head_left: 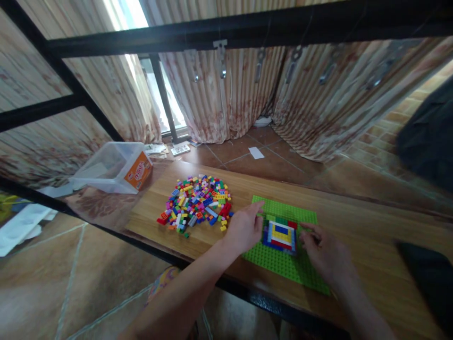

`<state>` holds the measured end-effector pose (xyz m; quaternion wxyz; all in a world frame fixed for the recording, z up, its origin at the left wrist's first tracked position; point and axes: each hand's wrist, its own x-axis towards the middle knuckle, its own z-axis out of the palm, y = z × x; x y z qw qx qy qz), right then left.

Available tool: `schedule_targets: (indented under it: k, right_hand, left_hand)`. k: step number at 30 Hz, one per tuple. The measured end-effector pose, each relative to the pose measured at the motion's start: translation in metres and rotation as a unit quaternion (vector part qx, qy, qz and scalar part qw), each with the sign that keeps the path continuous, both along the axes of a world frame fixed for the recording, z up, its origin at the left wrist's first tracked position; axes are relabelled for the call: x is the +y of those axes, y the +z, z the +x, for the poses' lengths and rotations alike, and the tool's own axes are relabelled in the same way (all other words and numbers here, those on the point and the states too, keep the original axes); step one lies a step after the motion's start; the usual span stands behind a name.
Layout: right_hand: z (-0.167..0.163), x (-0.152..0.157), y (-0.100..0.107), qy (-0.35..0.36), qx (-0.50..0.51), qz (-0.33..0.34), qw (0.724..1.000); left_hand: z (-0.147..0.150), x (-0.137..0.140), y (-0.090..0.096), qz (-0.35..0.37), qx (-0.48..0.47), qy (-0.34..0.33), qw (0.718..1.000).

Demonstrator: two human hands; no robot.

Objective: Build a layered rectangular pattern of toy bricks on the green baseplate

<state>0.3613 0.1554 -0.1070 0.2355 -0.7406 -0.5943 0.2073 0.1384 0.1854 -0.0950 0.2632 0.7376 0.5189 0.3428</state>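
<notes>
A green studded baseplate [283, 267] lies on the wooden table. On it stands a low rectangular build of toy bricks [282, 234], with nested bands of blue, white, yellow, red and light blue, and green and red bricks along its far side. My left hand [246, 227] is over the plate's left part, beside the build, index finger stretched out and the others bent. To the right of the build is my right hand [327, 250], its fingers half bent and slightly apart near the build's edge. I see no brick in either hand.
A heap of loose coloured bricks [198, 200] lies left of the plate. Farther left stands a clear plastic box [106, 165] with an orange label. A dark flat object [426, 274] is at the right. A black metal bar [247, 30] crosses above the table.
</notes>
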Motion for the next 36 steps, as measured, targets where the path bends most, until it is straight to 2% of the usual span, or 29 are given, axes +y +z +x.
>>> schedule_targets:
  k: [3, 6, 9, 13, 15, 19, 25, 28, 31, 34, 36]
  right_hand:
    - [-0.002, 0.002, 0.002, -0.024, -0.015, 0.011, 1.0]
    - [-0.006, 0.003, 0.005, -0.02, -0.033, 0.016, 0.999]
    - [-0.01, 0.004, 0.007, -0.016, -0.052, 0.023, 0.998]
    - [-0.011, 0.005, 0.006, -0.014, -0.061, 0.036, 0.997]
    - [-0.009, 0.006, 0.004, -0.009, -0.064, 0.043, 0.997]
    - [-0.005, 0.009, -0.002, -0.008, -0.079, 0.061, 0.995]
    - [-0.01, 0.01, 0.002, -0.006, -0.086, 0.072, 0.994]
    - [-0.012, 0.008, 0.005, -0.009, -0.073, 0.075, 0.994]
    - [-0.012, 0.007, 0.006, -0.011, -0.064, 0.091, 0.994]
    - [-0.011, 0.007, 0.008, -0.018, -0.048, 0.111, 0.992]
    - [-0.011, 0.007, 0.01, -0.024, -0.03, 0.119, 0.992]
  left_hand:
    - [-0.028, 0.016, 0.01, -0.02, 0.031, 0.091, 0.995]
    - [-0.055, 0.028, 0.016, -0.058, 0.09, 0.154, 0.982]
    - [-0.075, 0.035, 0.02, -0.061, 0.112, 0.182, 0.975]
    - [-0.106, 0.04, 0.028, -0.054, 0.084, 0.196, 0.976]
    - [-0.123, 0.041, 0.032, -0.065, 0.078, 0.181, 0.978]
    - [-0.141, 0.035, 0.036, -0.116, 0.142, 0.124, 0.975]
    - [-0.131, 0.03, 0.035, -0.125, 0.228, 0.133, 0.956]
    - [-0.13, 0.032, 0.033, -0.113, 0.236, 0.131, 0.956]
    - [-0.131, 0.035, 0.032, -0.082, 0.199, 0.094, 0.972]
    - [-0.124, 0.038, 0.033, -0.071, 0.091, 0.037, 0.993]
    - [-0.112, 0.038, 0.035, -0.086, 0.016, 0.0, 0.996]
